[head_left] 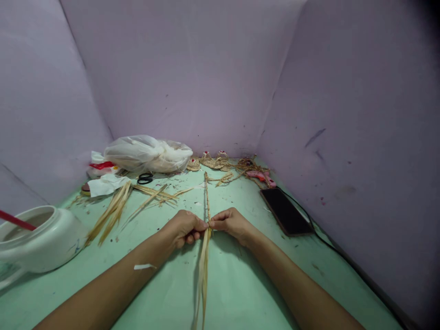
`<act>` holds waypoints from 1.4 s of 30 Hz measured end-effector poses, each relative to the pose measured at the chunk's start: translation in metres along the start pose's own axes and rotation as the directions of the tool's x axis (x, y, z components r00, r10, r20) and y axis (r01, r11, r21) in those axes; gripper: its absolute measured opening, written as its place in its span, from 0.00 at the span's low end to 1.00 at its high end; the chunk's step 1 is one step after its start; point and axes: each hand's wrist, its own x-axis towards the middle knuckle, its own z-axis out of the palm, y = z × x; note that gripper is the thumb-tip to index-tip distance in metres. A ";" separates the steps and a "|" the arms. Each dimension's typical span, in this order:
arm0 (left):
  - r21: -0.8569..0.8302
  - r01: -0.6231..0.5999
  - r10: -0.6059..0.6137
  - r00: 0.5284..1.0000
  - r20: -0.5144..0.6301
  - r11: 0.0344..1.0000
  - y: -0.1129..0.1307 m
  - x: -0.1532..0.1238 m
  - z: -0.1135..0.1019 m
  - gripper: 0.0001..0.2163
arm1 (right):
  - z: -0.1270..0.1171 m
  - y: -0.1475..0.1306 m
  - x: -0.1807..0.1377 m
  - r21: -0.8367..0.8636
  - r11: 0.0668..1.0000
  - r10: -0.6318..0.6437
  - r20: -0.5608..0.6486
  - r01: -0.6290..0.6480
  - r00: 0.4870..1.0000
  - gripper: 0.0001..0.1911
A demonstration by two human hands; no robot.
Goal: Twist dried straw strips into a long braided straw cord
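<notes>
My left hand [184,228] and my right hand [231,222] meet at the middle of the green table [240,284], both pinched on the same straw braid [207,199]. The plaited part of the braid runs away from my fingers toward the back wall. Loose, unplaited straw strands [203,275] trail from the pinch toward me, between my forearms. The fingers of both hands are curled closed around the straw where plait and loose strands join.
Loose straw strips [113,211] lie at the left, with black scissors [145,178] and a plastic bag [147,153] behind. A white pot [41,238] stands at far left. Small woven straw pieces [215,161], a pink glue gun [263,176] and a dark phone [285,211] with cable lie right.
</notes>
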 end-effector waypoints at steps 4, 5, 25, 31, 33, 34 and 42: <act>-0.013 -0.025 0.025 1.000 0.005 1.000 0.000 -0.001 -0.001 0.07 | 0.000 -0.001 0.000 0.004 1.000 -0.006 0.003 0.006 1.000 0.10; -0.013 -0.029 0.029 1.000 0.002 1.000 0.000 -0.001 -0.001 0.07 | 0.000 -0.001 0.000 0.000 1.000 -0.008 0.003 0.008 1.000 0.10; 0.041 0.073 -0.071 0.997 -0.032 0.997 0.008 0.001 0.004 0.08 | 0.004 0.005 0.002 -0.096 0.993 -0.056 0.060 0.062 0.997 0.08; 0.073 -0.002 -0.005 0.994 0.106 0.997 0.004 0.002 0.000 0.05 | 0.009 0.003 0.000 -0.025 0.999 -0.020 0.063 0.022 0.998 0.04; 0.131 -0.054 0.046 0.997 0.060 0.990 0.005 0.000 0.000 0.07 | 0.010 0.002 0.000 -0.004 1.000 -0.028 0.067 0.028 0.997 0.04; 0.158 -0.072 0.069 0.997 0.027 0.985 0.006 -0.001 0.001 0.08 | 0.009 0.002 -0.001 0.007 1.000 -0.029 0.073 0.029 0.997 0.04; 0.092 -0.130 0.124 0.990 0.070 0.987 0.008 -0.009 0.006 0.16 | 0.007 -0.002 -0.002 0.061 0.998 -0.003 0.115 -0.004 0.993 0.06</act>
